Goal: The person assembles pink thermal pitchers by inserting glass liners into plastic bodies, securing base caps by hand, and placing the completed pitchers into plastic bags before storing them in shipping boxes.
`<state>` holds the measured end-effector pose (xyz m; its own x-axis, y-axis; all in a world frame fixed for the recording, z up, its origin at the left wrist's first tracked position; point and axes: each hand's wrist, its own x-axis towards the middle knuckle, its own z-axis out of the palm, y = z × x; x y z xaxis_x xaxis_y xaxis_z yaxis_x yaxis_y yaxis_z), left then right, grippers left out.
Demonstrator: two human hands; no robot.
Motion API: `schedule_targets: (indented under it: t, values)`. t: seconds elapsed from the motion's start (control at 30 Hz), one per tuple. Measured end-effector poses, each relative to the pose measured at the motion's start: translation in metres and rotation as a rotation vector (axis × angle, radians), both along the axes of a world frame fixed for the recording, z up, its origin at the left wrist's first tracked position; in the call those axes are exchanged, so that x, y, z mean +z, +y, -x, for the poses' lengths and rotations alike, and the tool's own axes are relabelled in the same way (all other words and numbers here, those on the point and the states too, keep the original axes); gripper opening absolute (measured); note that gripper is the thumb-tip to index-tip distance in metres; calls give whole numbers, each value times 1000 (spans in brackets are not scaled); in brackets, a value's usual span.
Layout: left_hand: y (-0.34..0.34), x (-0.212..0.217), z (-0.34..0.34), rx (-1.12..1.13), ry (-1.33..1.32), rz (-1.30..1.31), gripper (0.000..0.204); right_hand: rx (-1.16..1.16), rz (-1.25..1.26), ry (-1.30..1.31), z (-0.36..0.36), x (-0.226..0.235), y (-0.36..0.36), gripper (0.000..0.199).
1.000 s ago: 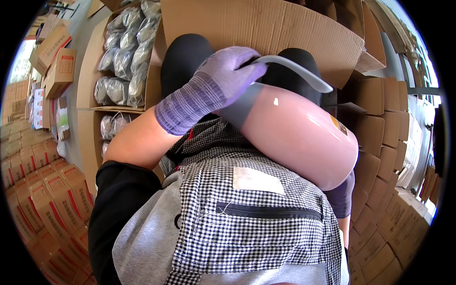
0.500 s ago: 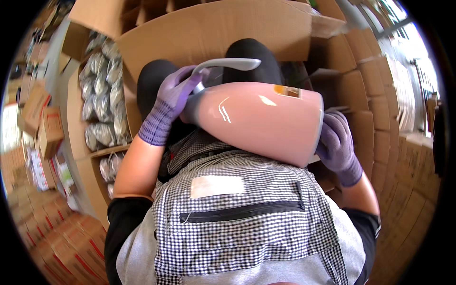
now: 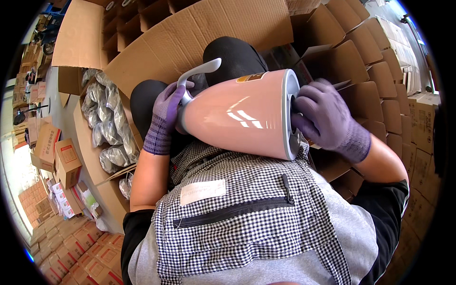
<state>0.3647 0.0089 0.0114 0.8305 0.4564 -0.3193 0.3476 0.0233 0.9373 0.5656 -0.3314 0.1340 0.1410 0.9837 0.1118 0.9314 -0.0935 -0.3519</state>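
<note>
A pink thermos jug (image 3: 237, 114) with a grey handle (image 3: 202, 70) lies on its side across my lap, its neck to the left and its grey-rimmed base to the right. Purple knit gloves cover both hands. My left hand (image 3: 167, 107) is closed round the neck end where the handle joins. At the base, my right hand (image 3: 325, 114) has its fingers curled in past the grey rim (image 3: 289, 137). Its fingertips are partly hidden there, so what they touch inside cannot be made out.
Beyond my knees stands an open carton (image 3: 199, 42) with cardboard dividers. To the left, another carton holds several silvery wrapped items (image 3: 107, 114). Open brown boxes (image 3: 337, 66) are nested in rows at the right. Sealed cartons (image 3: 71, 254) are stacked at lower left.
The jug has turned so its base faces me more, and it sits further left. My right hand has moved from the base's outer edge to reach inside the rim.
</note>
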Motion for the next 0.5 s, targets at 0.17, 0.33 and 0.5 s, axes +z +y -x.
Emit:
schedule_targets:
  t: [0.17,0.33,0.5]
  values:
    - [4,4,7,19,-13,91,35,-474,173,909,13,0,-2,27]
    - [0,3,3,28,-3,62,36,140,-288,-244,-6,-13,-9,32]
    - [8,-1,9,35,25,71,35,8,56,29,8,-6,6,23]
